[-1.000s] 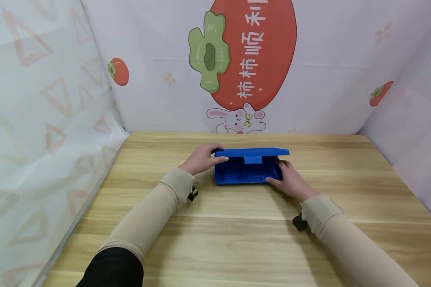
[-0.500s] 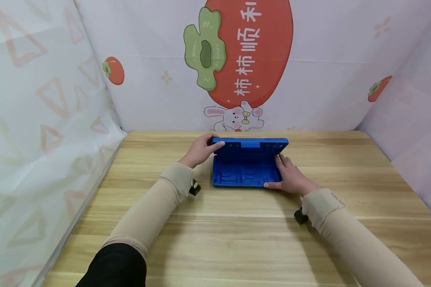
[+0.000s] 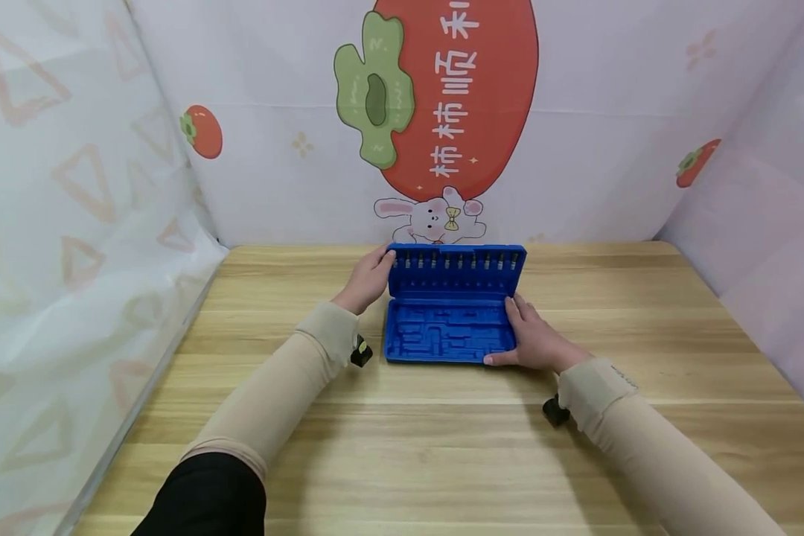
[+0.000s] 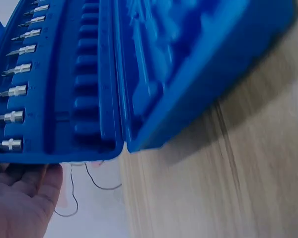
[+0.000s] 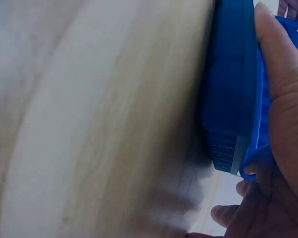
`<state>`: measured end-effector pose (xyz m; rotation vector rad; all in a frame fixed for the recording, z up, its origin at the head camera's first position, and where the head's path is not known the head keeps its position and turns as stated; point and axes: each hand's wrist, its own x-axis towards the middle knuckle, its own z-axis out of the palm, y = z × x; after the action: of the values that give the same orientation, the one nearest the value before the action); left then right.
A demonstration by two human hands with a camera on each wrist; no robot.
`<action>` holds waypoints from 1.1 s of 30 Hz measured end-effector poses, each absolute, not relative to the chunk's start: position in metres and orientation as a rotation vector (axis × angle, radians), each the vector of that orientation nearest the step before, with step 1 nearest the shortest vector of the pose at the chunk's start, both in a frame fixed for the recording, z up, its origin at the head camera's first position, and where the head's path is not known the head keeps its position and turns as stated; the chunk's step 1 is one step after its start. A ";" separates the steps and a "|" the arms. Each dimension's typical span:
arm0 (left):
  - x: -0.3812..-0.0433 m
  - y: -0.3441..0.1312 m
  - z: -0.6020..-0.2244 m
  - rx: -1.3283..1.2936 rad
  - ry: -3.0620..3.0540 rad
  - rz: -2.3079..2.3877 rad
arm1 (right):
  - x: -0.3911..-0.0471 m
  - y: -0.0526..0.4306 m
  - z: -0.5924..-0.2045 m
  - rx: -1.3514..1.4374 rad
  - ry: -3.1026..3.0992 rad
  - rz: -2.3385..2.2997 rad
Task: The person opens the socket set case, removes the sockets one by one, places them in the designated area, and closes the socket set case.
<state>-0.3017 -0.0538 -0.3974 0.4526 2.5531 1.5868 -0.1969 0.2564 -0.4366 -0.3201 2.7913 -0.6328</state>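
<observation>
Blue case (image 3: 452,301) is sitting open at 12 o'clock on the wooden table (image 3: 415,447), lid (image 3: 454,275) tilted up.
Left hand (image 3: 365,281) is pinching the lid at its 9 o'clock edge, thumb in front, while the right hand (image 3: 534,339) is clamping the base (image 3: 450,336) at 3 o'clock. Silver bits (image 3: 460,261) are lining the lid's 12 o'clock side. Looks like opening is the step in hand; I'd say the next move is calling for easing the lid back, with the right hand bracing the base.

Wooden table (image 3: 415,461), white fruit-print backdrop (image 3: 275,179)
</observation>
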 end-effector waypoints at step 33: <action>-0.328 -0.051 -0.406 -0.032 2.169 1.520 | -0.194 0.254 -0.437 -0.506 2.757 -0.451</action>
<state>-0.3282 -0.0512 -0.4060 -0.0322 2.1693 1.5199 -0.1935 0.2541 -0.4369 -0.5057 2.7567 -0.4513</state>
